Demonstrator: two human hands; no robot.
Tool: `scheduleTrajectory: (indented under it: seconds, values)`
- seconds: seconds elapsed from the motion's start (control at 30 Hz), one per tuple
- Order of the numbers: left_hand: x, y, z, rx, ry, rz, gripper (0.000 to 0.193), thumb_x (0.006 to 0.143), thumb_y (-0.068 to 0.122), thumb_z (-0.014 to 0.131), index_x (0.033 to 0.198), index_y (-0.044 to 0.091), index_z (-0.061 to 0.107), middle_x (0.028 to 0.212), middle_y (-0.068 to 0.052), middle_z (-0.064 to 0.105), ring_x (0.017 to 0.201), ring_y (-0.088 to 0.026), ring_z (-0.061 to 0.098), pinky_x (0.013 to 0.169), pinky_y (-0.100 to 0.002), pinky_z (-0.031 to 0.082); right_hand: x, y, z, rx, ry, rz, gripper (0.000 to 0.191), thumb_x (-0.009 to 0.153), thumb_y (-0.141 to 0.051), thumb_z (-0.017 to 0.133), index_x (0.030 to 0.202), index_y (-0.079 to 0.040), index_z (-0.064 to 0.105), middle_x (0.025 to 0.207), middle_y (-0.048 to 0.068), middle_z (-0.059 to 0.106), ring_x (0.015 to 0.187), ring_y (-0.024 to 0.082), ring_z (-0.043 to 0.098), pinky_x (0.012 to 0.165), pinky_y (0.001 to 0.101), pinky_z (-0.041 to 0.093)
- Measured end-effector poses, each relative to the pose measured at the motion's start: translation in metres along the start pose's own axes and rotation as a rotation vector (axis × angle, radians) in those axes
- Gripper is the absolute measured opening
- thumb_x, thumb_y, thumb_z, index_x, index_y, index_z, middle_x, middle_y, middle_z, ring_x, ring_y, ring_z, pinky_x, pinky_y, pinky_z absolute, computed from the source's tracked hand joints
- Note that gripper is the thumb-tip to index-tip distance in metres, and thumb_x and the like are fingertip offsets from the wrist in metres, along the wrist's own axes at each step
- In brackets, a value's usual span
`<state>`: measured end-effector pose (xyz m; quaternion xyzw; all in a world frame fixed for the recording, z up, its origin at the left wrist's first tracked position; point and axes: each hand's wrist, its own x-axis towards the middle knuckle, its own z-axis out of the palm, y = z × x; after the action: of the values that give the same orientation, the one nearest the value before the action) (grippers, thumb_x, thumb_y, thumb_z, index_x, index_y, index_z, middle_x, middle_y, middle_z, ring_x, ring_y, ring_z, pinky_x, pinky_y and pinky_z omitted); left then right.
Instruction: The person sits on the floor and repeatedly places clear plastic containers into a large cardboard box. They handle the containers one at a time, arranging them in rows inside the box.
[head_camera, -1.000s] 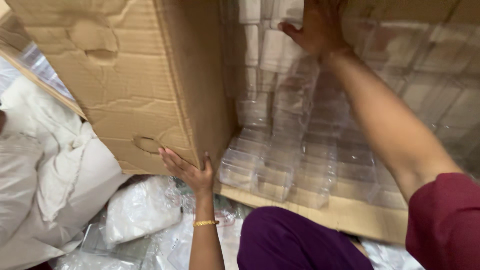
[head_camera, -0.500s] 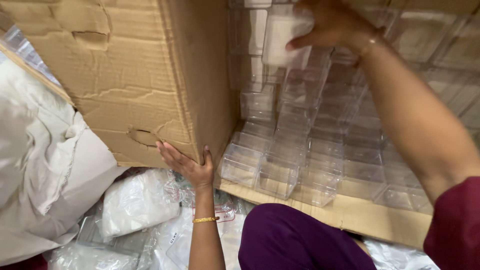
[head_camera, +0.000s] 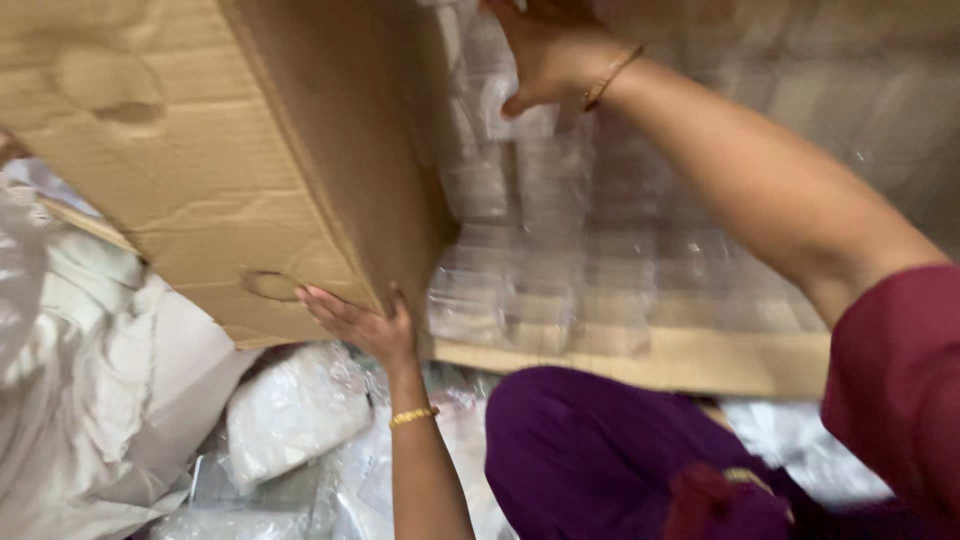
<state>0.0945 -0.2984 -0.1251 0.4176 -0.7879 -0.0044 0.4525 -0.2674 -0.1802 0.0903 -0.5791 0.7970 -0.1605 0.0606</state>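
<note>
A big brown cardboard box (head_camera: 200, 150) lies tipped toward me, its open side packed with rows of clear plastic containers (head_camera: 560, 270). My left hand (head_camera: 360, 322) grips the box's lower corner edge from below, a gold bangle on the wrist. My right hand (head_camera: 545, 55) reaches into the top of the box and its fingers close around a clear plastic container (head_camera: 500, 105) in the upper rows. The image is blurred, so the container's exact shape is hard to make out.
The box's lower flap (head_camera: 650, 360) rests over my purple-clad knee (head_camera: 600, 460). White plastic bags (head_camera: 290, 410) and clear wrapping lie on the floor below the box, with white cloth or bags (head_camera: 80, 350) piled at the left.
The view has closed in on the box. My right hand has shifted left along the top rows and closed on a container. My left hand stays at the box corner.
</note>
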Motion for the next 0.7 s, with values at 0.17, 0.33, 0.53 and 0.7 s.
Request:
scheduleTrajectory:
  seconds: [0.17,0.33,0.53,0.7]
  values:
    - [-0.006,-0.006,0.0,0.014,-0.064,-0.045,0.105,0.107,0.07,0.056,0.169,0.007,-0.002,0.177,-0.022,0.004,0.166,-0.044,0.01,0.138,-0.059,0.014,-0.191,-0.006,-0.036,-0.026,0.166,-0.204,0.1,0.069,-0.051,0.087,0.148,-0.008,0.043,0.145,0.026,0.049,0.136,0.048,0.041,0.104,0.0621,0.037]
    - [-0.008,-0.013,0.004,0.039,-0.054,-0.017,0.103,0.11,0.069,0.056,0.17,0.008,-0.002,0.178,-0.019,0.006,0.162,-0.041,0.013,0.135,-0.056,0.017,-0.322,-0.022,0.037,0.091,-0.289,0.095,0.115,0.055,-0.067,0.085,0.151,-0.021,0.042,0.155,0.026,0.034,0.143,0.047,0.031,0.107,0.0604,0.031]
    - [-0.001,-0.017,0.0,0.061,-0.085,0.029,0.106,0.11,0.07,0.056,0.17,0.006,-0.004,0.175,-0.02,0.004,0.162,-0.041,0.01,0.135,-0.057,0.017,-0.371,0.013,0.098,0.335,-0.066,0.106,0.081,0.078,-0.041,0.08,0.147,-0.02,0.045,0.167,0.008,0.026,0.156,0.035,0.013,0.123,0.0578,0.02]
    - [-0.005,-0.011,0.003,0.076,-0.082,-0.017,0.107,0.108,0.069,0.056,0.17,0.006,-0.004,0.176,-0.02,0.004,0.166,-0.04,0.009,0.137,-0.058,0.017,-0.398,0.039,0.088,0.049,-0.364,0.473,0.095,0.071,-0.036,0.084,0.154,-0.031,0.039,0.171,-0.002,0.015,0.156,0.025,0.001,0.12,0.0662,0.001]
